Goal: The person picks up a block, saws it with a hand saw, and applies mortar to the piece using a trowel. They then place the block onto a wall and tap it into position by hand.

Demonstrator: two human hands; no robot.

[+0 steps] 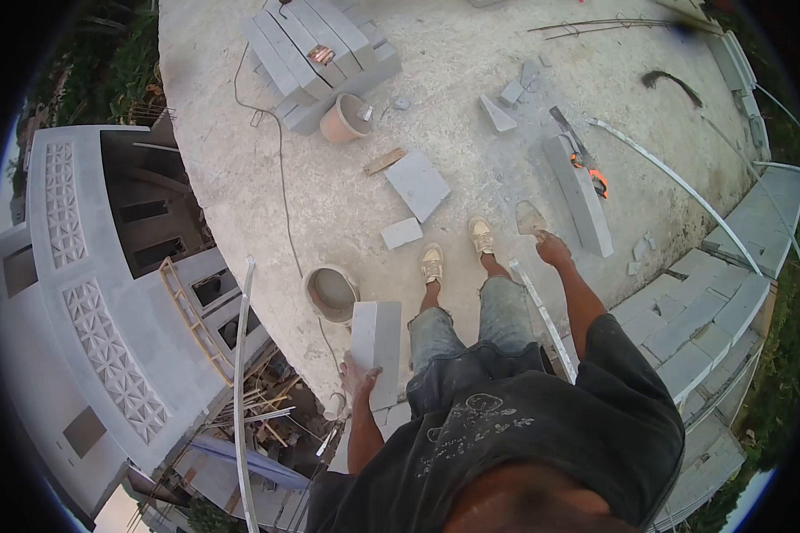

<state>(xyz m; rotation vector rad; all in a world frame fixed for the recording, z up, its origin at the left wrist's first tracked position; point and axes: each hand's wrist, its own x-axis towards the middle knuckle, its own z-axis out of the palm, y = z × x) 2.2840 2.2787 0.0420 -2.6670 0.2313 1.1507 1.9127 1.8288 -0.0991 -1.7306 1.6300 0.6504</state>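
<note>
My left hand point(357, 377) grips the lower end of a grey concrete block point(376, 340) and holds it upright beside my left leg. My right hand point(553, 250) is stretched forward and closed on the handle of a trowel point(530, 218), whose blade points away from me. Both hands hang over a rough concrete slab point(471, 80), where my feet in tan shoes point(456, 250) stand.
A mortar bucket point(332, 292) sits by the slab's edge, which drops to a building on the left. A stack of blocks point(318, 51), a second bucket point(345, 118), loose block pieces point(416, 184) and a long block point(580, 195) lie ahead. A block wall point(702, 311) runs on the right.
</note>
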